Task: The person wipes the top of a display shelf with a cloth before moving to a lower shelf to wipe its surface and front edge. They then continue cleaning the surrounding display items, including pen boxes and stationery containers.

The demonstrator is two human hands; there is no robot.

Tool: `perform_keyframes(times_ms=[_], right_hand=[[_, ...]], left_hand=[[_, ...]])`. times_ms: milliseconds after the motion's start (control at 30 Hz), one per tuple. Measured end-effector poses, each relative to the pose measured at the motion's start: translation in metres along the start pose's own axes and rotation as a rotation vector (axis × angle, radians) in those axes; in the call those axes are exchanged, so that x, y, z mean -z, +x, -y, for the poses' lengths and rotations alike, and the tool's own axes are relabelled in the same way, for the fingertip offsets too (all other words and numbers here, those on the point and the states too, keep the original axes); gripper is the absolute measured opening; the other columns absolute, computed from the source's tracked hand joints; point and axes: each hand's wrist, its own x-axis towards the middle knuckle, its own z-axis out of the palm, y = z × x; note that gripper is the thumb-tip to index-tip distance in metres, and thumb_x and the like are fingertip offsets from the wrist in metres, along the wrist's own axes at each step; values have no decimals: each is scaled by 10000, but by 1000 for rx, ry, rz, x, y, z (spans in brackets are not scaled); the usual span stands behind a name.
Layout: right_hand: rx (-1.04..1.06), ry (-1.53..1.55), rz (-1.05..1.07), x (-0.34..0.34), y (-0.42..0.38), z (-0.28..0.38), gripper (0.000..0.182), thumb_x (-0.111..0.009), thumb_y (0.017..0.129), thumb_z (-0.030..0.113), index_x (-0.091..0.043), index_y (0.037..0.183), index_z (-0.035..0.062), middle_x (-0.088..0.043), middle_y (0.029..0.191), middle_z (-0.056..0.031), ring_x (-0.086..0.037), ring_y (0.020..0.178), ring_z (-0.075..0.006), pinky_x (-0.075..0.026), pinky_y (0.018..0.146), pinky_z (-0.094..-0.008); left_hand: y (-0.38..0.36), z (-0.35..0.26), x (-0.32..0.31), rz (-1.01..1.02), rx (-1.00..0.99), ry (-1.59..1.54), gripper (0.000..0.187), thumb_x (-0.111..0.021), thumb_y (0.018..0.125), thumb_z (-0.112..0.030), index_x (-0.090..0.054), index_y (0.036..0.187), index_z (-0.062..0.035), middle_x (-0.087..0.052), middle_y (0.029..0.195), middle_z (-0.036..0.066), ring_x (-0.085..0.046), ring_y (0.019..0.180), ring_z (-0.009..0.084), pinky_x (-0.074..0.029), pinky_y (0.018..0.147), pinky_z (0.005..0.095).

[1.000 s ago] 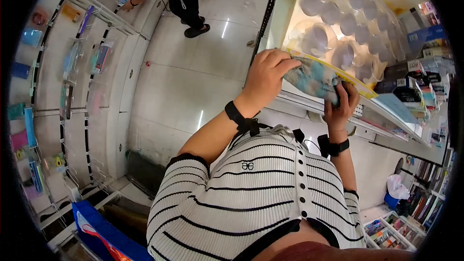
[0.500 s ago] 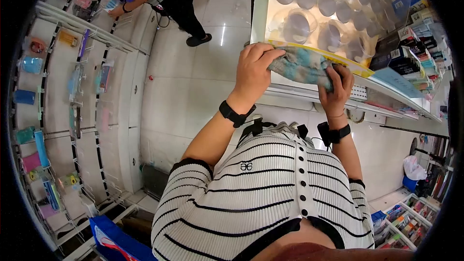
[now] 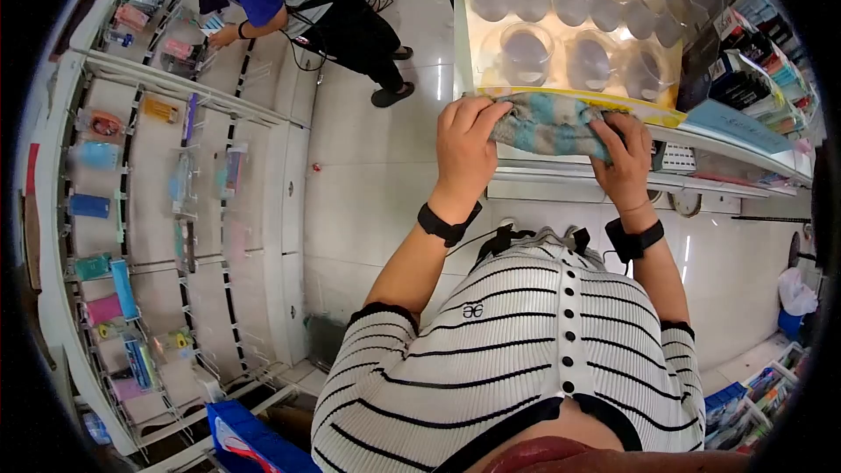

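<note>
A grey and blue checked cloth [image 3: 550,125] is stretched between my two hands along the front edge of a display tray [image 3: 561,92]. My left hand [image 3: 468,142] grips the cloth's left end, thumb and fingers closed over it. At the other end, my right hand [image 3: 625,154] has its fingers bent around the bunched fabric. The cloth lies against the tray's yellow front strip. Rows of round, clear cups [image 3: 526,54] sit in the lit tray just beyond it.
A wall rack with hanging packets [image 3: 101,155] stands to my left. Another person [image 3: 289,0] reaches toward that rack farther off. Boxed goods [image 3: 745,79] fill the shelf at the right. A blue box [image 3: 254,438] is low at the left.
The view has shifted, so the rack and the other person appear farther right. Both my hands still hold the cloth at the tray's front edge.
</note>
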Motion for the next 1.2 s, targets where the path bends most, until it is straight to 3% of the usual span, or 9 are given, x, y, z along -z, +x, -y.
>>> perform_keyframes(times_ms=[233, 533, 700, 767, 1200], right_hand=[[54, 45, 42, 13, 0, -17, 643, -710, 596, -30, -654, 1208, 157, -597, 1124, -82, -571, 1058, -315, -468, 919, -445], [103, 55, -52, 39, -19, -63, 488, -638, 735, 3, -668, 1186, 186, -619, 1090, -34, -599, 1011, -254, -503, 903, -398], [91, 34, -79, 60, -37, -101, 458, -640, 735, 16, -673, 1161, 181, -622, 1086, -32, -598, 1028, -248, -493, 931, -400], [67, 88, -115, 67, -45, -118, 590, -623, 645, -83, -668, 1177, 167, -622, 1106, -49, -581, 1045, -290, -470, 958, -431], [32, -4, -150, 125, -82, -204, 539, -588, 677, -119, -672, 1135, 152, -631, 1074, -44, -590, 1034, -277, -466, 967, -429]], left_hand=[[0, -19, -4, 6, -6, 150, 589, -523, 600, 127, -674, 1120, -104, -607, 1080, 85, -543, 1055, 332, -420, 962, 420], [3, -57, -36, 88, -32, 228, 567, -559, 619, 86, -671, 1139, -109, -599, 1106, 76, -546, 1081, 308, -412, 970, 437], [13, -89, -65, 131, -83, 225, 563, -575, 625, 77, -673, 1146, -115, -599, 1100, 75, -548, 1069, 310, -412, 966, 440], [17, -101, -76, 152, -96, 222, 560, -583, 626, 73, -673, 1147, -114, -599, 1099, 74, -548, 1067, 311, -413, 964, 441], [34, -166, -141, 262, -340, 224, 614, -690, 624, -24, -635, 1233, -85, -587, 1143, 83, -545, 1073, 305, -413, 956, 453]])
